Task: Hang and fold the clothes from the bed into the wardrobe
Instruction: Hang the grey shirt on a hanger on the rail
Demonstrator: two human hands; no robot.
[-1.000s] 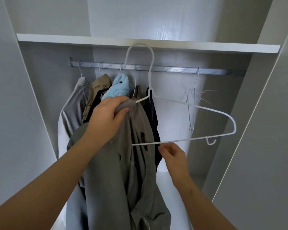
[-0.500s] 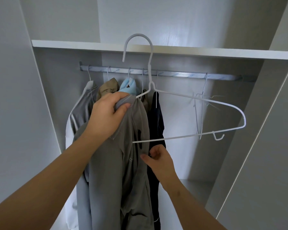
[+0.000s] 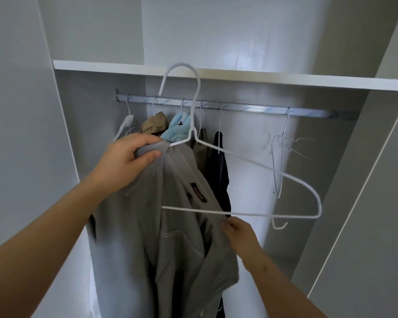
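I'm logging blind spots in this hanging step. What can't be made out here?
Head view:
Left shoulder of the white hanger: hidden inside the grey shirt.
Hem of the grey shirt: cut off by the bottom edge.
Text on the shirt label: blurred.
Print on the rail: too small to read.

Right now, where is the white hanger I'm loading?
Head view, centre: the white hanger is off the rail, its hook up by the shelf edge, its left end inside the grey shirt gripped by the left hand.

Grey shirt (image 3: 161, 237) hangs from the left end of a tilted white wire hanger (image 3: 257, 165), its right end bare
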